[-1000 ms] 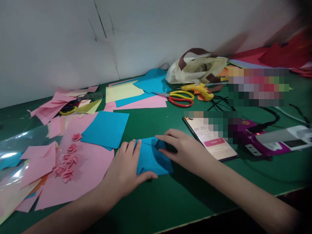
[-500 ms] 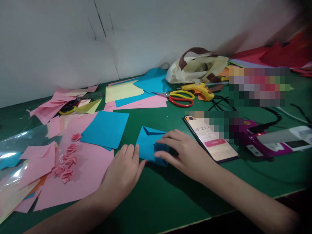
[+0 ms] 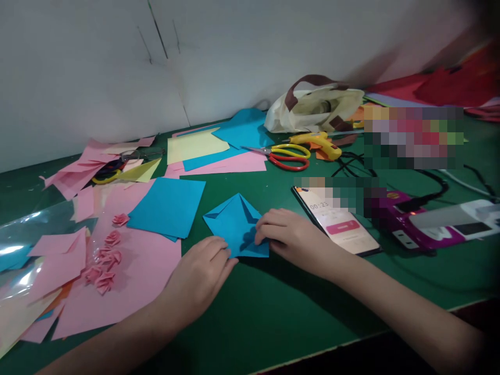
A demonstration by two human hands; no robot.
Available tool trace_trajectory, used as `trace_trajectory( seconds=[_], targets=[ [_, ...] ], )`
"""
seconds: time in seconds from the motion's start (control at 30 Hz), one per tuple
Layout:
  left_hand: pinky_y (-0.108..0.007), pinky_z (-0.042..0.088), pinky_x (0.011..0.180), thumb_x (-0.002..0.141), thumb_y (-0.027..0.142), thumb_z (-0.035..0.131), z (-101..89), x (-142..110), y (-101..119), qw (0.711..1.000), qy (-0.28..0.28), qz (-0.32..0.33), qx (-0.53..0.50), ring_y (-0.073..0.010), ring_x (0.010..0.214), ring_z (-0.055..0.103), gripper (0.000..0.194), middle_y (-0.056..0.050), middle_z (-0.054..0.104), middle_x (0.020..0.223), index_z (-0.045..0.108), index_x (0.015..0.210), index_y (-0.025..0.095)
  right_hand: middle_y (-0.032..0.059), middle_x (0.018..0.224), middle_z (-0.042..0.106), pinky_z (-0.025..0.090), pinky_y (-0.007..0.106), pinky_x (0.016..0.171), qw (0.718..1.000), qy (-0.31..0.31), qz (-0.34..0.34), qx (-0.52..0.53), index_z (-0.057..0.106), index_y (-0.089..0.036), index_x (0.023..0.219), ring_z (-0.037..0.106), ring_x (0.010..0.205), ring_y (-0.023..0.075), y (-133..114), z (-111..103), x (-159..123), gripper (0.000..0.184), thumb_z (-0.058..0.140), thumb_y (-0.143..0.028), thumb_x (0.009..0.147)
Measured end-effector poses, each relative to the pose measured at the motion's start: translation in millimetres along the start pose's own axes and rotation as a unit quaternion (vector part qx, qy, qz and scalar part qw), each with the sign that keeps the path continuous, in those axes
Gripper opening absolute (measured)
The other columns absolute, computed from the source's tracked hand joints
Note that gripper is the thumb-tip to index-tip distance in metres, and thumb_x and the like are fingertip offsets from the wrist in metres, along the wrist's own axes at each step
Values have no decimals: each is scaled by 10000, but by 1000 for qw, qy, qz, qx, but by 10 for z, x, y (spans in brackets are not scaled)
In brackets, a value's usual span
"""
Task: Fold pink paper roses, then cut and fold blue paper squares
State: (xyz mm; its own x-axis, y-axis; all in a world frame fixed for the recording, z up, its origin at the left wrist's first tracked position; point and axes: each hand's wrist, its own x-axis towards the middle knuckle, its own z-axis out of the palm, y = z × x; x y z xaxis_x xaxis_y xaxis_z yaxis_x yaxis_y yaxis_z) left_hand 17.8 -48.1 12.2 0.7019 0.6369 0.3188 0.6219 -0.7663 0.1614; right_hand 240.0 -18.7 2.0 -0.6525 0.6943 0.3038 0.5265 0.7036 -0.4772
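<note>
A blue square of paper [image 3: 236, 226] lies on the table with a corner pointing away from me and creased flaps along its upper edges. At its lower left edge, my left hand [image 3: 205, 268] is closed, fingertips and thumb on the paper. My right hand [image 3: 291, 239] has its fingers curled over the right edge, pinching it; its thumb is mostly hidden. To the left a stack of blue squares [image 3: 167, 205] rests partly on a large pink sheet [image 3: 152, 271]. Several folded pink paper roses [image 3: 111, 258] sit on that sheet.
A phone [image 3: 339, 224] with a running timer lies right of my right hand, beside a purple power strip [image 3: 417, 229]. Behind are scissors [image 3: 289, 156], a yellow glue gun [image 3: 318, 143], a cloth bag [image 3: 312, 112] and coloured sheets [image 3: 199, 146]. Dark cables trail at the right.
The blue paper has been turned on the table, so a corner now points away from me. Both hands have shifted with it, and their fingers have curled onto its edges.
</note>
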Motion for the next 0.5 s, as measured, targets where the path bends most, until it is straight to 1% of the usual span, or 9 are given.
trace_trajectory(
  seconds=[0.07,0.1,0.17,0.23,0.27,0.33,0.4,0.5],
  targets=[
    [-379,550,755,917,158,410,-10,0,2,1000,1,15,4,-238,848,653,272,-123,691,841,656,829,85,56,947,636,441,295,771,999,-38,-9,29,632,-195,875,575,889,169,27,-49,-23,343,461,52,709],
    [-389,548,773,914,154,413,-24,-4,2,1000,-11,15,9,-243,867,656,265,-126,697,867,661,852,86,60,985,628,444,290,791,997,-59,-7,45,638,-200,897,574,916,167,28,-73,-34,339,482,36,710],
    [-443,526,829,896,124,419,-69,-19,2,998,-61,9,18,-262,937,649,249,-134,700,959,663,939,94,58,1031,611,441,299,835,993,-95,-1,70,656,-217,912,567,957,170,12,-120,-48,285,547,-28,729],
    [-502,485,885,863,68,405,-127,-37,5,991,-130,10,30,-280,1028,621,308,-140,677,1079,641,1056,116,50,1024,600,434,315,865,989,-120,13,88,674,-234,894,558,977,176,-18,-157,-51,196,604,-116,754],
    [-515,467,906,846,45,395,-154,-46,10,986,-162,12,36,-283,1075,599,357,-142,654,1139,622,1109,130,45,1005,597,433,317,868,987,-128,24,96,679,-239,881,555,975,177,-34,-169,-48,156,619,-154,765],
    [-491,469,910,824,34,391,-190,-61,26,977,-205,16,51,-280,1141,558,415,-147,602,1228,592,1169,146,40,961,593,437,314,855,984,-131,46,107,679,-237,860,556,955,174,-66,-177,-39,94,630,-210,785],
    [-463,483,895,822,56,409,-198,-70,50,975,-212,19,61,-285,1161,541,401,-161,578,1255,589,1172,134,40,915,594,445,305,818,983,-124,70,114,670,-222,838,564,910,170,-93,-164,-31,71,620,-263,809],
    [-453,495,873,843,98,420,-187,-61,90,982,-183,2,52,-287,1114,571,332,-156,615,1201,612,1112,130,37,850,584,446,261,679,982,-100,117,108,644,-194,791,569,758,141,-118,-112,-26,154,566,-311,855]
  ],
)
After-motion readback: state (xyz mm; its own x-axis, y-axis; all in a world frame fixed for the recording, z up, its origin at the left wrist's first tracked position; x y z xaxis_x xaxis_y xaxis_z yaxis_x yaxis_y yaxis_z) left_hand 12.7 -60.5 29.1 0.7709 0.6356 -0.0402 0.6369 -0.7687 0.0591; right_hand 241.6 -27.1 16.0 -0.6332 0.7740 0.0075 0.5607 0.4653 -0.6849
